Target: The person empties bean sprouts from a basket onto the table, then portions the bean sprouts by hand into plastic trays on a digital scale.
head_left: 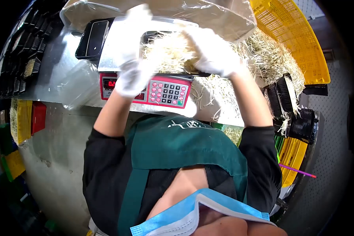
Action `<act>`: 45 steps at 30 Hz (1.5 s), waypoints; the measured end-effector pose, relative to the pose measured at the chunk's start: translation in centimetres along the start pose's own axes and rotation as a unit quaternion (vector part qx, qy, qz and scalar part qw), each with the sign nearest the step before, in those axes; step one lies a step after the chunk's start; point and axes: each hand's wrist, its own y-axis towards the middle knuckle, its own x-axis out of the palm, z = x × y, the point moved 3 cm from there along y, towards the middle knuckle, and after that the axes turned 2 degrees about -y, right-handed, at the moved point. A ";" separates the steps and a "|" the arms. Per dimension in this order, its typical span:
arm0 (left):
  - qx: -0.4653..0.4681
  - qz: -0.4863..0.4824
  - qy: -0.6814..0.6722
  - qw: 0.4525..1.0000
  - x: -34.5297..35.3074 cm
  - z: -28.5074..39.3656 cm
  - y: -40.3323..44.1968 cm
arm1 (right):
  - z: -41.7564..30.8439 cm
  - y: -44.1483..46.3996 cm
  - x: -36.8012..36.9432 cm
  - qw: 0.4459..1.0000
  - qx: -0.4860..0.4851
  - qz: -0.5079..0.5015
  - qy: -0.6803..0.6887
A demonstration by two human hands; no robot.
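On the silver pan [110, 55] of a red digital scale [168, 91] lies a heap of pale bean sprouts [171, 51]. A black tray [200, 74] shows under the heap, mostly hidden. My left hand [131, 67], in a white glove, is over the pan along the heap's left side. Motion smears its fingers, so I cannot tell whether it grips anything. My right hand [216, 53], gloved too, rests against the heap's right side with fingers stretched toward its far edge. The scale's red display is partly covered by my left wrist.
Loose sprouts [271, 55] spread right, before a yellow crate [293, 37]. Black trays [281, 96] stand at the right edge. A black tray [92, 39] and clear plastic containers [78, 84] lie left. Filled black trays [29, 43] are stacked far left. Clear plastic [165, 10] borders the back.
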 end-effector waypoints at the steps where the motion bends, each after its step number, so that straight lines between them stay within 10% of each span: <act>1: 0.037 -0.040 0.035 0.998 0.6 1.4 2.5 | 1.9 -0.1 3.9 0.991 -0.103 0.013 -0.082; 12: 0.058 -0.258 -0.025 0.964 3.3 2.9 6.3 | 3.0 -3.2 0.6 0.979 0.102 -0.066 0.165; 20: -0.001 -0.318 -0.043 0.947 3.7 2.3 5.1 | 4.1 -7.3 -0.4 0.998 0.060 -0.021 -0.026; 22: 0.010 -0.312 -0.025 0.950 3.6 2.6 5.4 | 6.4 -11.2 -0.3 0.988 0.129 0.066 0.061; 24: 0.016 -0.308 -0.004 0.951 3.3 2.8 5.8 | 8.4 -14.6 3.3 0.859 0.327 0.088 0.383; 27: -0.032 -0.369 -0.234 0.899 3.3 3.1 6.4 | 10.1 -17.9 9.5 0.873 0.429 -0.052 0.228; 30: 0.014 -0.319 -0.234 0.918 1.7 2.0 5.9 | 10.3 -17.9 12.6 0.851 0.420 -0.149 0.279; 32: -0.049 -0.368 -0.202 0.906 -0.9 2.6 5.3 | 8.7 -17.9 10.0 0.958 0.257 -0.097 0.076; 35: -0.117 -0.196 -0.100 0.968 -6.0 0.1 3.3 | 7.2 -18.2 2.7 0.927 0.351 -0.098 0.086; 40: -0.334 0.091 -0.291 0.892 -11.4 -6.9 0.8 | 7.5 -18.9 1.9 0.781 0.334 0.263 0.457; 45: -0.127 -0.062 -0.122 0.982 -1.3 -2.2 4.1 | 4.7 -7.1 2.5 0.776 0.213 0.307 0.509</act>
